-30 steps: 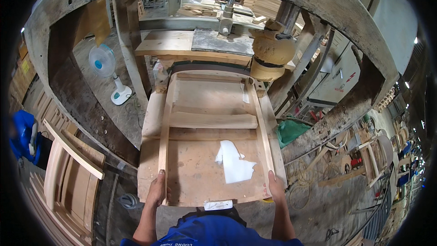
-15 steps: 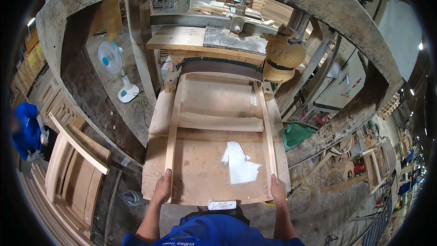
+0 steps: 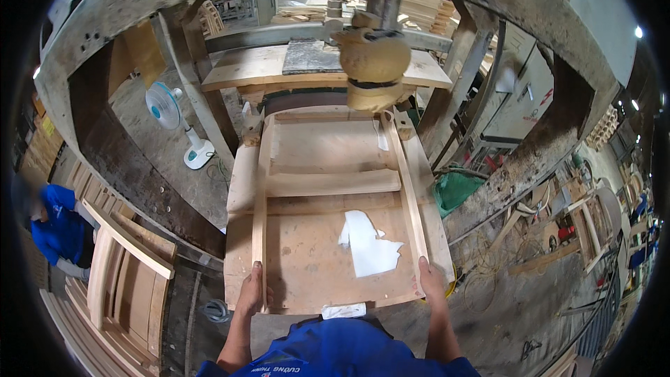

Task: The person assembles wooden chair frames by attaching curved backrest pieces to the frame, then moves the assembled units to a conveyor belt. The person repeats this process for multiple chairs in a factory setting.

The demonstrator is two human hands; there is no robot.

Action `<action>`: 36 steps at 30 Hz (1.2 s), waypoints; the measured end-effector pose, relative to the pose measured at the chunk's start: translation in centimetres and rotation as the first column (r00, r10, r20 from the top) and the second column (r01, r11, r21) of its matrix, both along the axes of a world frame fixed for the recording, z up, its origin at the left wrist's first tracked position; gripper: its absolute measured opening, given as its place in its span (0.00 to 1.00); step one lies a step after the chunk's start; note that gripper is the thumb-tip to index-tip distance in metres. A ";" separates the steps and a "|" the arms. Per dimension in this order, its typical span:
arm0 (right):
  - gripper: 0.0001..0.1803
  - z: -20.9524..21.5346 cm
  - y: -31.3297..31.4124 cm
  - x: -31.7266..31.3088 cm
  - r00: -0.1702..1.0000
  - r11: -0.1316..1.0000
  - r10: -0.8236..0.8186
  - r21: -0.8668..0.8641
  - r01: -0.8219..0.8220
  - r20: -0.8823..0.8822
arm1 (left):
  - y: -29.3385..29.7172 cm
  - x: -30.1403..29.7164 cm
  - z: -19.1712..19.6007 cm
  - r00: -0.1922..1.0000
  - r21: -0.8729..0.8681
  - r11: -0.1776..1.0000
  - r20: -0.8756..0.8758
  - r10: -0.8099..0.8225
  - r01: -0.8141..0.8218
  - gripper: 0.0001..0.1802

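Note:
A pale wooden frame (image 3: 335,183), with two long side rails joined by curved crosspieces, lies on a broad board (image 3: 300,265) in front of me. My left hand (image 3: 250,292) is closed round the near end of its left rail, thumb on top. Round the near end of the right rail my right hand (image 3: 431,281) is closed in the same way. Between the rails, a torn white sheet (image 3: 370,244) rests on the board. The far end of the frame reaches a dark curved band (image 3: 314,100) below the wooden crossbeam.
A heavy metal press frame (image 3: 98,126) arches around the board. A yellow wrapped part (image 3: 377,70) hangs over the frame's far right. To the left stand a fan (image 3: 167,115), stacked wooden pieces (image 3: 132,265) and a person in blue (image 3: 56,227). A green cloth (image 3: 457,192) lies at the right.
My view has shifted, and the yellow hanging part now appears further left, over the frame's far end. Both hands keep their hold on the rails. The person at left has leaned toward the stack.

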State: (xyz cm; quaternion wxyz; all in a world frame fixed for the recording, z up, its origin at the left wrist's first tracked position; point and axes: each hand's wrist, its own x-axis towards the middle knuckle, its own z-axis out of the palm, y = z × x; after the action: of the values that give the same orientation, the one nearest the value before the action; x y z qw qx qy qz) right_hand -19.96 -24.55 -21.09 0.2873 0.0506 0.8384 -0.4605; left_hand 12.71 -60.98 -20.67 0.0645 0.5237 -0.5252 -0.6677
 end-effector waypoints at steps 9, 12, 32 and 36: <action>0.34 2.4 -0.3 0.1 0.995 0.998 -0.046 -0.045 0.050 0.087 | 0.0 0.0 0.3 0.999 0.044 0.999 -0.036 0.004 -0.003 0.48; 0.33 2.1 0.6 -0.6 0.982 0.983 -0.005 -0.177 0.040 0.190 | -0.2 0.1 0.3 0.997 0.072 0.997 -0.076 -0.007 0.012 0.48; 0.24 -1.3 2.5 -1.3 0.825 0.669 0.104 -0.653 0.355 0.555 | -1.7 0.3 -2.2 0.981 0.399 0.914 -0.139 0.137 -0.071 0.45; 0.24 -0.7 2.4 -1.3 0.825 0.670 0.114 -0.656 0.347 0.553 | -2.0 0.1 -2.9 0.981 0.414 0.908 -0.142 0.133 -0.064 0.44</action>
State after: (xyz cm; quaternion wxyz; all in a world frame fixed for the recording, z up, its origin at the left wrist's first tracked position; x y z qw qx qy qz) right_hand -21.30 -22.19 -21.77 0.4797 0.1178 0.4564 -0.7401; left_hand 12.80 -62.93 -23.54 0.0311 0.4938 -0.3399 -0.7998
